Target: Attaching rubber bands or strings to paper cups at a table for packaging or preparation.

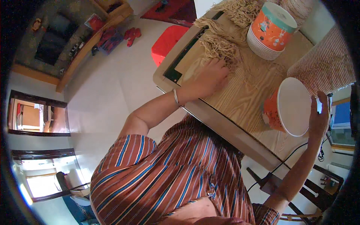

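My left hand (210, 79), a bangle on its wrist, rests at the table's near left part with fingers curled down into a loose tangle of thin tan strands (219, 44). Whether the strands are twine or noodles I cannot tell. On the right, a large orange paper bucket (270, 110) lies tilted, its white mouth facing right. My right hand (318, 114) is at the rim of this bucket, fingers bent against its edge. Beyond the tangle stands a short stack of orange and teal paper buckets (270, 32), upside down.
A long stack of nested paper buckets (326, 62) lies along the table's right side, with loose strands over it. More strands heap at the far edge. The wooden table (232, 105) has a rounded left corner. A red stool (167, 43) stands left of it; a black cable (279, 165) hangs near my right forearm.
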Demonstrator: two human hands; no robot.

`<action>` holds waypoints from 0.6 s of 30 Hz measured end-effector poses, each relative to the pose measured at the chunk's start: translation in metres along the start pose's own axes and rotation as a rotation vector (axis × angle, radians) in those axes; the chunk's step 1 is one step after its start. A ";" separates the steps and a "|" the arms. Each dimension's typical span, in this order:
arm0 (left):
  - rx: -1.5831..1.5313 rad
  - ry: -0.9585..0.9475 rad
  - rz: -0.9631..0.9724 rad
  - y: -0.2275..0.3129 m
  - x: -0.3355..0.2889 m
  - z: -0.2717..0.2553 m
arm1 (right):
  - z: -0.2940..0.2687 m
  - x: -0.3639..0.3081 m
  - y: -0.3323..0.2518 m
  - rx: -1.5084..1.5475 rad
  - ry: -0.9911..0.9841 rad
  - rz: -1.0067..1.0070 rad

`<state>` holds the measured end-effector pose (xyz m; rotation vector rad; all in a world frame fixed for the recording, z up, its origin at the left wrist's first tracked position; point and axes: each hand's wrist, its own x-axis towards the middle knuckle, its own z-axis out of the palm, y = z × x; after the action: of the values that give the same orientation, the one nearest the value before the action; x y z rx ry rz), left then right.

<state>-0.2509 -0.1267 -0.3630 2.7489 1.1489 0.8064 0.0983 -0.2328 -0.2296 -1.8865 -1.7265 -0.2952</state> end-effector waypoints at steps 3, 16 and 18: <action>-0.025 -0.020 -0.036 -0.005 -0.005 -0.003 | -0.006 -0.008 -0.053 0.046 0.070 -0.095; -0.833 0.017 -0.106 -0.010 0.008 -0.064 | 0.093 -0.063 -0.143 1.049 -0.575 0.383; -0.841 -0.005 -0.132 -0.006 0.006 -0.071 | 0.106 -0.063 -0.152 1.159 -0.489 0.446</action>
<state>-0.2851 -0.1284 -0.3008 1.9587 0.7293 0.9727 -0.0797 -0.2265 -0.3105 -1.3705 -1.1814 1.1663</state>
